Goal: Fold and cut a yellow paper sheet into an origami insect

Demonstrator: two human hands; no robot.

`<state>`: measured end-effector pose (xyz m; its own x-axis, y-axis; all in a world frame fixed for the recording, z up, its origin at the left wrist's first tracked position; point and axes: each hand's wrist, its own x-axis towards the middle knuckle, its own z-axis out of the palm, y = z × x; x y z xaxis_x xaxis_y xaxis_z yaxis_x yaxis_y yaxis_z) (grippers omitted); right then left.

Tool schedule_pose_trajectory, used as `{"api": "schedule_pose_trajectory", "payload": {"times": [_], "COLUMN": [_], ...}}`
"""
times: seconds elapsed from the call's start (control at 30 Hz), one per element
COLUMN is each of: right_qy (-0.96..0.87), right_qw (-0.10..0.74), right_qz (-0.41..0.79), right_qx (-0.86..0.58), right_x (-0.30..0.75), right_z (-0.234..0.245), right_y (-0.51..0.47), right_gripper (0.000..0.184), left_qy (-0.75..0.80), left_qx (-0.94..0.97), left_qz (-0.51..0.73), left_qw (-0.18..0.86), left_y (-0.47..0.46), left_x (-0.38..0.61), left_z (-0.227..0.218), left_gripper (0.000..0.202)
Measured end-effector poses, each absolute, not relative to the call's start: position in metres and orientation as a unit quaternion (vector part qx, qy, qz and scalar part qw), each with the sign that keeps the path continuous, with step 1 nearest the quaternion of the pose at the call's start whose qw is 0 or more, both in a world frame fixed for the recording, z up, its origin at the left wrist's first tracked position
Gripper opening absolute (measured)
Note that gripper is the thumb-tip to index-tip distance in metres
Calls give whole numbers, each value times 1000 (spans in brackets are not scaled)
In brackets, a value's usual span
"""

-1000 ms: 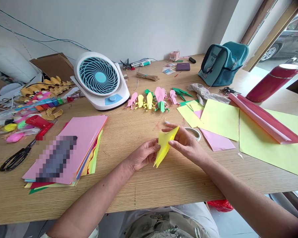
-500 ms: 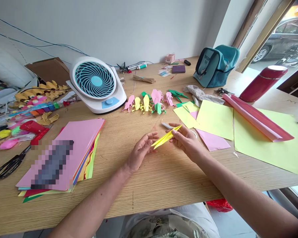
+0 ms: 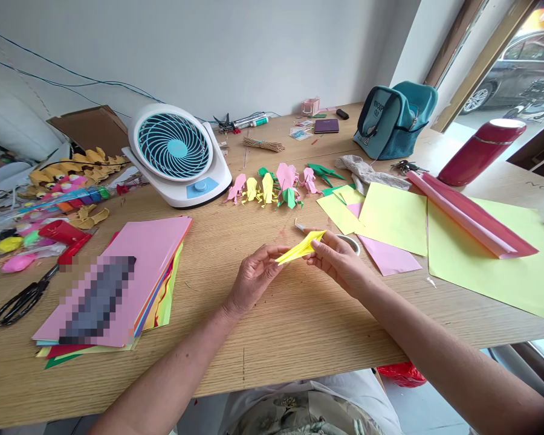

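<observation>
A folded piece of yellow paper (image 3: 300, 248) is held just above the wooden table (image 3: 276, 326) between both hands. My left hand (image 3: 252, 279) pinches its lower left tip with fingers closed. The upper right end sits in the closed fingers of my right hand (image 3: 340, 260). The paper lies nearly edge-on, a narrow pointed shape. Behind my right hand a roll of tape (image 3: 351, 241) rests on the table, partly hidden.
A stack of coloured paper (image 3: 131, 272) lies left, black scissors (image 3: 20, 299) beyond it. A white-blue fan (image 3: 176, 151) stands behind. Several folded paper figures (image 3: 276, 184) line the middle. Yellow and pink sheets (image 3: 392, 220), a pink roll (image 3: 469, 220), red bottle (image 3: 480, 151), teal bag (image 3: 396, 121) right.
The yellow paper went from upright and face-on to flat and edge-on, then bent slightly. Both hands kept hold and shifted little. The camera view moved a bit.
</observation>
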<state>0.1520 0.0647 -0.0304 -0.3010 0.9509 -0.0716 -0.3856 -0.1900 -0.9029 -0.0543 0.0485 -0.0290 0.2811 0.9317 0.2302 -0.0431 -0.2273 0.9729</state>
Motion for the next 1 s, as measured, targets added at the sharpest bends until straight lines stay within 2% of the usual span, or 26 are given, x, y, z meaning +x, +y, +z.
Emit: {"api": "schedule_pose_trajectory", "payload": {"times": [0.2, 0.43, 0.67, 0.9, 1.0], "right_qy": [-422, -417, -430, -456, -467], "right_qw": [476, 465, 472, 472, 465], "right_qz": [692, 710, 694, 680, 680], "right_qx": [-341, -325, -334, -327, -321], "right_x": [151, 150, 151, 151, 151], "right_z": [-28, -25, -29, -31, -28], "right_y": [64, 62, 63, 63, 62], "right_gripper": [35, 36, 36, 41, 45], "left_qy": [338, 314, 277, 279, 318], "left_qx": [583, 587, 609, 578, 580], "left_qz": [472, 470, 450, 451, 458], "left_qw": [569, 580, 591, 620, 594], "left_y": [47, 48, 47, 45, 45], "left_x": [-55, -56, -58, -59, -57], "left_z": [-29, -30, -29, -28, -25], "left_gripper": [45, 47, 68, 61, 53]}}
